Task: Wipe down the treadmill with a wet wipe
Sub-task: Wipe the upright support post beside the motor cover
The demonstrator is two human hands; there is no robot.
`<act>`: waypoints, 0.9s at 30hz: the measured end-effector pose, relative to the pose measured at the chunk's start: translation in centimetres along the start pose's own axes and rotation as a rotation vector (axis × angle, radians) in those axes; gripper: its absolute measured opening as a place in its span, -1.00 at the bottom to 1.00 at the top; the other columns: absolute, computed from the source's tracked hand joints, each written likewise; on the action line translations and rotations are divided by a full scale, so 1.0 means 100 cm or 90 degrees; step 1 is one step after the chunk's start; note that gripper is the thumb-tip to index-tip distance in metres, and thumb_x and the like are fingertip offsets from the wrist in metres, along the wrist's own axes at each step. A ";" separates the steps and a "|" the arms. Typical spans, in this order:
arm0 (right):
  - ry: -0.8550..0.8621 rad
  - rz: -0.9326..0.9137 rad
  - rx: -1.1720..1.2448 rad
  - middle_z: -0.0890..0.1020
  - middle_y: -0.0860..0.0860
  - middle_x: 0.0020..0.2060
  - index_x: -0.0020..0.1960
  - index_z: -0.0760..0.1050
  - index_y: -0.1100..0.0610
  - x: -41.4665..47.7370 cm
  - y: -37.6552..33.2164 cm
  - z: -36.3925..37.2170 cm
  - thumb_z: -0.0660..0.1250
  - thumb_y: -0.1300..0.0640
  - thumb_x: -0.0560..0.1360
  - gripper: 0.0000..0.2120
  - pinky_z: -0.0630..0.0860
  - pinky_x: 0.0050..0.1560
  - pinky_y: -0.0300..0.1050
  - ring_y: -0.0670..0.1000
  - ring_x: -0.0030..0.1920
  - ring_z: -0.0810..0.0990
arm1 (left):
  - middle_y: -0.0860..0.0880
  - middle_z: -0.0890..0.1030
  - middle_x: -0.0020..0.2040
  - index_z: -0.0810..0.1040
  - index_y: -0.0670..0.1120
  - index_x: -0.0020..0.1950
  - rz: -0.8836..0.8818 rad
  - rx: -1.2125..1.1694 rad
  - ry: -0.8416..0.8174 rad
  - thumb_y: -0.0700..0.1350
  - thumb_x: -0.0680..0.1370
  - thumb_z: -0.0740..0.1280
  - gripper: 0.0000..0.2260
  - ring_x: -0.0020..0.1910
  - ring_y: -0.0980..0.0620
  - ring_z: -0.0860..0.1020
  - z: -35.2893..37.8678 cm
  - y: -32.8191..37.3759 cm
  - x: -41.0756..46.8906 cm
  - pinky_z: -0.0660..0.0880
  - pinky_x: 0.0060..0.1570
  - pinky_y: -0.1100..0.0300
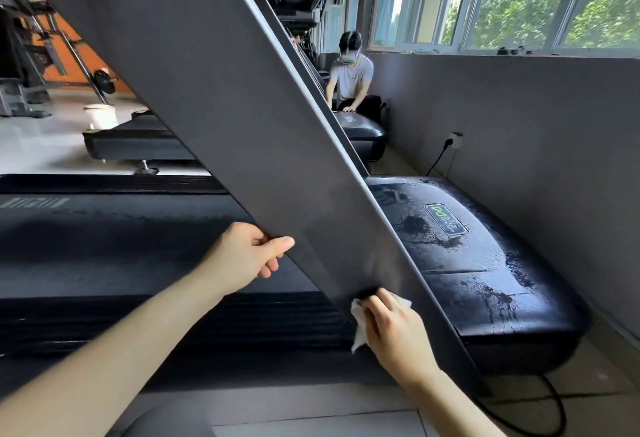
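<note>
Pressing 1 wipe [358,327] — R hand [391,325], prob. on upright [214,90].

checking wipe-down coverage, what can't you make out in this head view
All in the head view:
1. Fingertips of the left hand: hidden behind the grey upright it holds.
2. Most of the wet wipe: covered by the right hand.
3. The upright's top and any console: cut off by the top edge.
4. Lettering on the label on the motor cover: too small to read.
</note>
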State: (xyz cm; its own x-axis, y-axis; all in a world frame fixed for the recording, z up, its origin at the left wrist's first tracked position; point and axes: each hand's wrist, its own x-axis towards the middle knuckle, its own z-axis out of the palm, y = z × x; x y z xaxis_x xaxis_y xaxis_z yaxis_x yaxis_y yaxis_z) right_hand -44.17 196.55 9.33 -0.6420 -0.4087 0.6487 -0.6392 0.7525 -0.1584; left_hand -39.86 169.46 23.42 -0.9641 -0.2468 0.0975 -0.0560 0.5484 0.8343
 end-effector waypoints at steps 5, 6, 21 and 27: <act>0.108 -0.153 0.074 0.57 0.04 -0.15 0.00 0.57 0.18 0.087 -0.083 -0.014 0.25 0.12 0.61 -0.83 0.50 -0.22 -0.02 0.10 -0.12 0.57 | -0.03 0.71 -0.32 0.68 -0.16 -0.18 0.008 0.021 -0.022 0.08 0.58 0.44 -0.68 -0.29 0.04 0.69 -0.004 0.005 -0.002 0.55 -0.20 0.19; 0.119 -0.166 0.086 0.58 0.05 -0.15 -0.01 0.57 0.21 0.100 -0.093 -0.015 0.28 0.18 0.60 -0.87 0.51 -0.18 -0.02 0.10 -0.11 0.57 | -0.04 0.71 -0.32 0.68 -0.16 -0.18 0.006 0.021 -0.020 0.07 0.58 0.44 -0.69 -0.29 0.04 0.69 -0.007 0.006 -0.003 0.55 -0.23 0.22; 0.240 -0.114 0.047 0.57 0.06 -0.15 -0.04 0.65 0.15 0.112 -0.076 -0.056 0.35 0.20 0.60 -0.89 0.47 -0.19 0.01 0.13 -0.18 0.54 | 0.03 0.70 -0.31 0.67 -0.11 -0.21 0.037 -0.031 0.085 0.07 0.56 0.46 -0.72 -0.32 0.06 0.66 -0.033 0.007 -0.011 0.63 0.02 -0.07; 0.367 -0.135 0.077 0.54 0.10 -0.13 0.00 0.58 0.24 0.207 -0.120 -0.117 0.36 0.27 0.54 -0.93 0.44 -0.19 -0.02 0.15 -0.16 0.52 | 0.02 0.67 -0.35 0.61 -0.11 -0.30 0.083 -0.047 0.213 0.16 0.55 0.44 -0.61 -0.36 0.08 0.64 -0.060 0.024 -0.009 0.57 -0.10 0.02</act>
State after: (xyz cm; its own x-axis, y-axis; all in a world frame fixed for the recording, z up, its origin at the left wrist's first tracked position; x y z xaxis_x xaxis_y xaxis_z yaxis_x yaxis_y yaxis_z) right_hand -44.85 185.08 33.40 -0.1853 -0.1727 0.9674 -0.7924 0.6085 -0.0431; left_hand -37.55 166.18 28.60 -0.8227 -0.4340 0.3671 0.0918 0.5359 0.8393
